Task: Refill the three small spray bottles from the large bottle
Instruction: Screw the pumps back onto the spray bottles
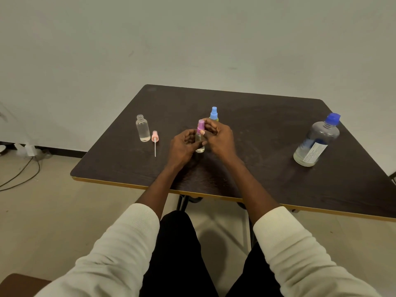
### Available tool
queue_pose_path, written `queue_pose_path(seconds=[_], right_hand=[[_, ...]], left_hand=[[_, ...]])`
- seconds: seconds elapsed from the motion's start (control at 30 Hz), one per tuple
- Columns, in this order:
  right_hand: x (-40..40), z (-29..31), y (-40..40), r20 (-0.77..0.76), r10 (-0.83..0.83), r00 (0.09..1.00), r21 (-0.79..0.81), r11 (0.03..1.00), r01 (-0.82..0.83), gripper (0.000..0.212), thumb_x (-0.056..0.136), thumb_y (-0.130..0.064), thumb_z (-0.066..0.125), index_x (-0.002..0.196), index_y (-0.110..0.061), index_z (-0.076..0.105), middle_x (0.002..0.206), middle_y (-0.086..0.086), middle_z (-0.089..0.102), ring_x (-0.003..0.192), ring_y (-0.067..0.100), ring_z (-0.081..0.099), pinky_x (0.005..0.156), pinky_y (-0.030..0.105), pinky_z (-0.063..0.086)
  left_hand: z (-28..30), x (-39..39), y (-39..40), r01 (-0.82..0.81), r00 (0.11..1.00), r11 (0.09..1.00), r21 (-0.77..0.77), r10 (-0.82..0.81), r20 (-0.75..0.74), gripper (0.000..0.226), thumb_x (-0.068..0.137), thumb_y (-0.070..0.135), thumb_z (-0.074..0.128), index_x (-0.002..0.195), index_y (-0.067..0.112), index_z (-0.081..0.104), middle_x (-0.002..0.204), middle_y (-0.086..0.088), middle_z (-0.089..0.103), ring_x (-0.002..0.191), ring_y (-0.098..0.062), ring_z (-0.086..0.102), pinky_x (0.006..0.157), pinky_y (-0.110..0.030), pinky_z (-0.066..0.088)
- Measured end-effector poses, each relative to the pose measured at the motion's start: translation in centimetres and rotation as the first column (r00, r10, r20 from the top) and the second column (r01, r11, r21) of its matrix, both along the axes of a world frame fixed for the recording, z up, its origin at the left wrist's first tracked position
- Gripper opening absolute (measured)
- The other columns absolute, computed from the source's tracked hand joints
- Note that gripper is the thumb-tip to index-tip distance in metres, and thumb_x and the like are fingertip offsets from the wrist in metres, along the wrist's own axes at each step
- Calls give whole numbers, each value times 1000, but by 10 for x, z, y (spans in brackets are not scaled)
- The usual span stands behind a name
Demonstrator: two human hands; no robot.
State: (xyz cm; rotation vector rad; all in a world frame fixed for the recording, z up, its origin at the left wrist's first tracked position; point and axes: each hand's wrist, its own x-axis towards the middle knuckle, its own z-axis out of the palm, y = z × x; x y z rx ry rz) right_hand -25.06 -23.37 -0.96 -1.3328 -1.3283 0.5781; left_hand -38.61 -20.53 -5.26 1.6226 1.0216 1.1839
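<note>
Both hands meet mid-table: left hand point(183, 144) wrapped round the small clear bottle point(200, 144), right hand point(218, 136) pinching its purple spray cap point(201, 125), maybe twisting. Behind, a blue-capped sprayer point(214, 114). Left, an uncapped bottle point(143, 128) beside its pink pump point(155, 138); large bottle point(316, 142) far right.

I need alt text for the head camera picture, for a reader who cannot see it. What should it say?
Both hands hold a small clear spray bottle with a purple top above a dark table: left hand on the body, right hand at the top. To the left stand an open small bottle and its pink sprayer; a blue-topped bottle stands behind, the large bottle at right.
</note>
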Motion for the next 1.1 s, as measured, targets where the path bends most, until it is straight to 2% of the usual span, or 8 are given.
queue_pose_path(seconds=[0.13,0.23,0.37,0.5,0.63,0.87,1.03,1.1], right_hand=[[9,-10,-1,-31,-89,996,15,996,89,31,87,-11,71,118,-11,69,107,1,73,99,7,68,88,19,54],[17,-21,-3,8,-175,984,-24,984,175,21,88,-8,66,108,-10,72,96,-2,72,88,4,66,84,23,55],[27,-34,-4,103,-184,977,-97,976,194,17,87,-2,62,94,-13,74,85,-6,68,79,4,62,76,24,52],[28,-39,1,152,-168,974,-169,967,193,19,86,0,60,88,-13,73,86,-2,70,83,11,64,78,28,54],[27,-40,0,178,-168,970,-165,966,198,20,87,3,58,88,-11,73,91,2,70,87,11,63,79,20,48],[27,-40,-3,189,-163,968,-176,965,196,20,89,1,58,92,-12,73,94,0,69,89,9,62,79,18,47],[28,-39,-4,184,-162,969,-177,965,195,20,89,1,57,93,-13,72,94,0,69,88,9,62,77,17,46],[27,-39,-4,183,-164,969,-187,962,198,20,89,0,57,93,-13,72,94,0,68,88,8,61,75,16,45]], left_hand=[[2,1,-1,-33,999,999,3,33,4,42,80,16,85,118,10,67,108,-3,75,100,-12,73,90,-28,58],[1,1,1,-41,998,999,20,42,-40,40,79,16,86,114,11,68,107,-2,76,99,-13,72,90,-26,58],[2,2,1,-44,995,998,39,48,-92,40,81,16,85,116,15,66,107,2,74,99,-8,70,86,-17,55],[2,2,4,-73,994,997,23,75,-81,36,81,14,83,112,21,65,104,6,72,98,-7,70,87,-19,55],[5,8,10,-142,990,990,-10,142,-23,40,83,10,82,119,13,66,109,0,73,98,-8,70,85,-18,55],[10,27,27,-211,977,976,-59,212,7,41,84,9,79,123,11,67,111,-2,75,102,-14,71,94,-37,59],[9,35,32,-197,980,978,-63,198,-2,42,88,10,76,128,12,66,118,-4,74,106,-14,70,97,-36,57],[10,36,30,-180,983,983,-36,179,-32,39,91,12,74,129,16,67,115,2,74,106,-11,69,96,-31,56]])
